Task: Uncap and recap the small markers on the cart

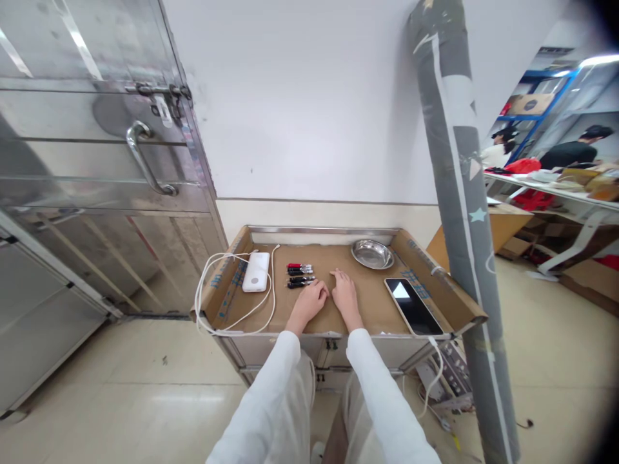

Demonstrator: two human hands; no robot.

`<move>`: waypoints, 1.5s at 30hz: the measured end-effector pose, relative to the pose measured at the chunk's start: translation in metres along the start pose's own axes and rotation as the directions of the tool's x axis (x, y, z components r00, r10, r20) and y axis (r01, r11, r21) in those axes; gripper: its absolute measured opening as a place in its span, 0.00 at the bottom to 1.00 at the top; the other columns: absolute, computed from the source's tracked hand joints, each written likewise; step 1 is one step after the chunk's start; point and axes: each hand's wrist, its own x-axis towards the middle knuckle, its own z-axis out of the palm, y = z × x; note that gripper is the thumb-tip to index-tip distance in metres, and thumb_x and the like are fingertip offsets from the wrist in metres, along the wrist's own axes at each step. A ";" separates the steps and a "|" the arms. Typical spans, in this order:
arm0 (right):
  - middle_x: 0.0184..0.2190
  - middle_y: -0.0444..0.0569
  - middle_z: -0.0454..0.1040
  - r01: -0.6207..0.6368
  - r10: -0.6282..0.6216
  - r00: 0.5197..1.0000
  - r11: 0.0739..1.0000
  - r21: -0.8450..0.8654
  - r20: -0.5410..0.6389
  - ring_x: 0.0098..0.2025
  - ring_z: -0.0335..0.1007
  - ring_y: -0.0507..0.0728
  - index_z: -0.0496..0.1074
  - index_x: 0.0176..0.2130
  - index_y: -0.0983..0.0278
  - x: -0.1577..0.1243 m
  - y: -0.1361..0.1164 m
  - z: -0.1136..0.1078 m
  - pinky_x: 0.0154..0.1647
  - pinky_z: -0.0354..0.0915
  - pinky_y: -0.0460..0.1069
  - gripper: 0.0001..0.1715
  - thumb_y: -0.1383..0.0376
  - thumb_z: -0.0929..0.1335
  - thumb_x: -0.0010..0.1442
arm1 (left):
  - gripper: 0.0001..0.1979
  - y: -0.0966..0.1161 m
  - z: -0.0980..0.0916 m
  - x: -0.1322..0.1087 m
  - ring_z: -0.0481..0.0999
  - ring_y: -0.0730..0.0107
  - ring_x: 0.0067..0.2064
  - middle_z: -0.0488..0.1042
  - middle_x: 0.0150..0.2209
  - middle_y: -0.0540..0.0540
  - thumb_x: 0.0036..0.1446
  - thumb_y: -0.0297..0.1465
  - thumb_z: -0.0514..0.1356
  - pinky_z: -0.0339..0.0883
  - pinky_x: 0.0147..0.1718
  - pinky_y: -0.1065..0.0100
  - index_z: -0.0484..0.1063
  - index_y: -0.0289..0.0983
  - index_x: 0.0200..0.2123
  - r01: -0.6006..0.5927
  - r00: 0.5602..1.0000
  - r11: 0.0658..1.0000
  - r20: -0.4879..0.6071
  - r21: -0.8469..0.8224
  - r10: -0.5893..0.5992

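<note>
The left hand [309, 301] has a curled grip beside the right ends of the nearest pens. I cannot tell if it pinches one or how wide its grip is. The right hand [344, 293] lies just to the right, with its grip loose, its pointing finger out and nothing seen in it.

The pens [300, 276] lie side by side in a small row, to the left and far side of the left hand. The red one is farthest and the rest are black. The hands seem to be at the pens, maybe lining them up. Moving one pen would call for a gentle pinch, so its neighbors don't roll.

They lie on a brown cardboard tabletop [372, 298]. To the left is a white power bank [256, 272] with a white cable [274, 283]. On the far right is a shiny metal bowl [372, 255], and nearer is a phone [414, 308] with a dark screen.

Blue writing [414, 283] runs along the cardboard sides, but I cannot read it. The power bank has a round gray mark. No brand can be read.
</note>
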 end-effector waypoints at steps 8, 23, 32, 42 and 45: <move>0.53 0.55 0.70 0.012 -0.012 1.000 0.997 0.070 -0.005 0.56 0.62 0.56 0.70 0.49 0.68 -0.002 0.001 -0.002 0.59 0.55 0.51 0.30 0.80 0.57 0.49 | 0.11 0.004 -0.001 0.000 0.71 0.69 0.39 0.70 0.36 0.46 0.59 0.22 0.48 0.64 0.43 0.68 0.68 0.37 0.33 0.035 0.999 0.990 -0.006 0.139 -0.034; 0.46 0.54 0.72 0.023 -0.021 0.999 0.998 -0.060 0.039 0.48 0.62 0.58 0.71 0.47 0.66 -0.002 -0.011 -0.016 0.49 0.55 0.50 0.26 0.79 0.57 0.53 | 0.17 -0.012 -0.004 -0.012 0.68 0.55 0.49 0.66 0.49 0.30 0.59 0.22 0.45 0.63 0.46 0.60 0.63 0.27 0.50 0.424 0.884 0.758 -0.409 0.496 -0.227; 0.46 0.53 0.72 0.109 -0.104 0.991 0.993 -0.048 0.081 0.47 0.63 0.58 0.70 0.47 0.66 -0.008 -0.014 -0.019 0.49 0.56 0.50 0.23 0.78 0.57 0.56 | 0.12 -0.019 -0.006 -0.009 0.69 0.56 0.45 0.68 0.43 0.36 0.59 0.24 0.48 0.64 0.44 0.59 0.64 0.30 0.46 0.345 0.912 0.791 -0.379 0.506 -0.155; 0.47 0.54 0.72 0.144 -0.151 0.989 0.960 0.238 0.009 0.50 0.66 0.57 0.67 0.50 0.66 -0.011 -0.004 -0.011 0.54 0.59 0.54 0.20 0.65 0.54 0.66 | 0.11 -0.025 -0.005 -0.007 0.68 0.61 0.46 0.68 0.44 0.40 0.63 0.25 0.45 0.63 0.48 0.58 0.62 0.34 0.46 0.021 0.989 0.951 -0.146 0.309 0.026; 0.47 0.54 0.73 0.061 -0.061 0.998 0.895 0.442 -0.015 0.51 0.66 0.58 0.68 0.49 0.64 -0.002 0.001 -0.009 0.54 0.60 0.55 0.20 0.60 0.56 0.65 | 0.11 -0.028 0.002 0.003 0.69 0.63 0.47 0.68 0.44 0.40 0.63 0.25 0.44 0.64 0.49 0.58 0.61 0.34 0.46 -0.030 0.985 0.993 -0.167 0.117 0.049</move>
